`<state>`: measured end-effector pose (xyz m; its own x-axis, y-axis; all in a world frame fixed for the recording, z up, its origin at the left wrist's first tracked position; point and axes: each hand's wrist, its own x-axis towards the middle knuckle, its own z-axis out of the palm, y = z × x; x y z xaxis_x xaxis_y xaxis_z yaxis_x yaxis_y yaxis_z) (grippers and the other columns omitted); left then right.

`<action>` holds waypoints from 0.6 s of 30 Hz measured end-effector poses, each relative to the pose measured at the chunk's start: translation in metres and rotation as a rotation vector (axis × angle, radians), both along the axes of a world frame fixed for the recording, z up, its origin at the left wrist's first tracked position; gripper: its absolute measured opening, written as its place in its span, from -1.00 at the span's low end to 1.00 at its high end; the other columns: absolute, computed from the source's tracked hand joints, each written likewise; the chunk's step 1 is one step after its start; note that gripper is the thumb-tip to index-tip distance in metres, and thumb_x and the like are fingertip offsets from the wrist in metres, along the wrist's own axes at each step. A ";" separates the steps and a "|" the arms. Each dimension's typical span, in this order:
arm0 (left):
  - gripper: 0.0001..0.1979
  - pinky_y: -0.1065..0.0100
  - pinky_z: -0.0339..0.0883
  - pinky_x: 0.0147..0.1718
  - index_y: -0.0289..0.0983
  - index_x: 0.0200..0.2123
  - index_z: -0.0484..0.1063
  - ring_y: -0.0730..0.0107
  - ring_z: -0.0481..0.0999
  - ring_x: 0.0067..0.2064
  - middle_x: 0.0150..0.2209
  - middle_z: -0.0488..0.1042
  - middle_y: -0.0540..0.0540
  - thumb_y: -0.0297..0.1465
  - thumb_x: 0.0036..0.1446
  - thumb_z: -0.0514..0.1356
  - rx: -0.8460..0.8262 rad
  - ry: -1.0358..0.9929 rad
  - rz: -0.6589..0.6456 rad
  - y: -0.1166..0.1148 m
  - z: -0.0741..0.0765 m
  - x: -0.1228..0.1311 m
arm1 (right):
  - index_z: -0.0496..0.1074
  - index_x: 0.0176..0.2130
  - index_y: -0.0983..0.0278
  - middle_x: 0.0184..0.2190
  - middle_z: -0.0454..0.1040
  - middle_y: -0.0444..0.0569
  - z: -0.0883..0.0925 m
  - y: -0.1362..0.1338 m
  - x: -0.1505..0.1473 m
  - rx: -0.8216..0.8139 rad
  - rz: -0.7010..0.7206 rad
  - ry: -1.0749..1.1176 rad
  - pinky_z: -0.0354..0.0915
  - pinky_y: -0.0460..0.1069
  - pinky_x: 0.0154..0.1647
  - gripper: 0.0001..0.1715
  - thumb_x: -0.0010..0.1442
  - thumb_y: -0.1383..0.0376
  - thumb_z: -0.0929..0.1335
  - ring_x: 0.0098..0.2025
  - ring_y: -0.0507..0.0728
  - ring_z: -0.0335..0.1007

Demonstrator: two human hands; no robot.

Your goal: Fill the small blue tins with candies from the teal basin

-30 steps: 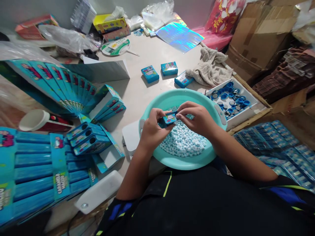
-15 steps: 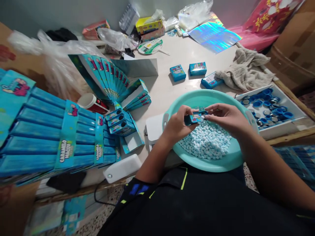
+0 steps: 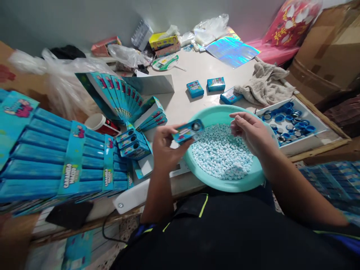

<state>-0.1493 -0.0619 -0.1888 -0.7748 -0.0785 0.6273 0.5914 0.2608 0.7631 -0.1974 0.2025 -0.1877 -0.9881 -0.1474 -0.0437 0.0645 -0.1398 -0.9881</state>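
My left hand (image 3: 168, 144) holds a small blue candy box (image 3: 185, 132) above the edge of the basin. My thumb and fingers are closed on the box, and it is tilted, with a round cap (image 3: 196, 126) at its upper end, toward the right. My right hand (image 3: 251, 133) is apart from the box, over the rim of a turquoise plastic basin (image 3: 225, 183). Its fingers (image 3: 234, 125) are open and a little curved, and they grip nothing. Inside the basin lies a thick layer of small pale blue candies (image 3: 222, 150). The box is just above them and does not touch them.

Beside the basin, on the right, is a white tray (image 3: 309, 138) with many blue and silver caps (image 3: 289, 122). Behind the basin, on the table (image 3: 180, 107), lie 3 small blue boxes (image 3: 195, 89) near a beige towel (image 3: 264, 88). On my left side are a fan of blue cartons (image 3: 118, 97), a long row of blue display boxes (image 3: 64, 157) and a red and white cup (image 3: 99, 124). Farther back lies a shiny holographic sheet (image 3: 232, 52).
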 end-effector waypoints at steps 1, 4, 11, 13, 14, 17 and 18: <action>-0.49 0.23 0.62 -0.03 -0.17 -0.11 0.28 0.19 0.65 0.09 0.00 0.61 -0.10 -0.47 0.00 0.51 -0.026 -0.007 0.067 -0.013 0.003 0.005 | 0.49 -0.06 0.19 -0.34 0.44 -0.10 0.001 0.002 0.005 0.091 -0.019 0.058 0.33 -0.02 -0.34 -0.61 0.28 -0.02 0.45 -0.35 0.07 0.37; -0.48 0.24 0.60 -0.04 -0.18 -0.10 0.29 0.22 0.64 0.05 -0.01 0.58 -0.11 -0.41 -0.01 0.52 -0.067 -0.092 0.228 -0.056 0.002 0.019 | 0.51 -0.03 0.18 -0.23 0.52 0.00 0.002 0.012 0.020 0.422 0.101 0.191 0.40 0.06 -0.20 -0.64 0.35 0.00 0.40 -0.19 0.18 0.47; -0.39 0.22 0.53 -0.02 -0.18 -0.18 0.24 0.18 0.58 0.05 -0.03 0.51 -0.15 -0.20 -0.12 0.56 -0.048 -0.210 0.367 -0.107 -0.037 0.026 | 0.47 0.19 0.28 0.16 0.42 0.23 -0.022 0.007 0.036 1.226 0.739 0.125 0.39 0.22 0.10 -0.53 0.40 0.13 0.37 0.12 0.39 0.43; -0.43 0.21 0.52 0.00 -0.19 -0.22 0.22 0.17 0.57 0.07 -0.01 0.50 -0.16 -0.22 -0.11 0.54 -0.061 -0.291 0.345 -0.104 -0.046 0.024 | 0.48 0.19 0.31 0.14 0.40 0.25 -0.024 0.001 0.038 1.345 0.839 0.175 0.39 0.21 0.10 -0.49 0.33 0.16 0.44 0.15 0.44 0.40; -0.47 0.21 0.51 0.00 -0.19 -0.25 0.22 0.17 0.56 0.07 0.00 0.50 -0.17 -0.23 -0.08 0.52 -0.079 -0.341 0.315 -0.100 -0.048 0.023 | 0.49 0.19 0.31 0.13 0.40 0.25 -0.023 -0.001 0.039 1.368 0.870 0.211 0.39 0.20 0.10 -0.47 0.30 0.17 0.46 0.15 0.44 0.39; -0.59 0.21 0.52 0.01 -0.21 -0.27 0.26 0.17 0.56 0.10 0.05 0.51 -0.19 -0.27 -0.01 0.44 -0.137 -0.477 0.185 -0.089 -0.048 0.020 | 0.53 0.14 0.33 0.09 0.42 0.25 -0.018 -0.005 0.041 1.392 0.941 0.280 0.36 0.16 0.11 -0.49 0.25 0.21 0.50 0.15 0.44 0.39; -0.60 0.19 0.52 0.04 -0.20 -0.24 0.29 0.16 0.56 0.13 0.08 0.51 -0.20 -0.27 0.00 0.44 -0.145 -0.489 0.148 -0.086 -0.046 0.019 | 0.54 0.13 0.33 0.08 0.42 0.24 -0.016 -0.006 0.041 1.395 0.959 0.275 0.36 0.14 0.09 -0.51 0.25 0.22 0.49 0.12 0.42 0.42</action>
<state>-0.1299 -0.1482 -0.2352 -0.9669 -0.1481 0.2080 0.1245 0.4379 0.8904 -0.1568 0.1964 -0.2040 -0.5758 -0.6467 -0.5003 -0.5747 0.7553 -0.3150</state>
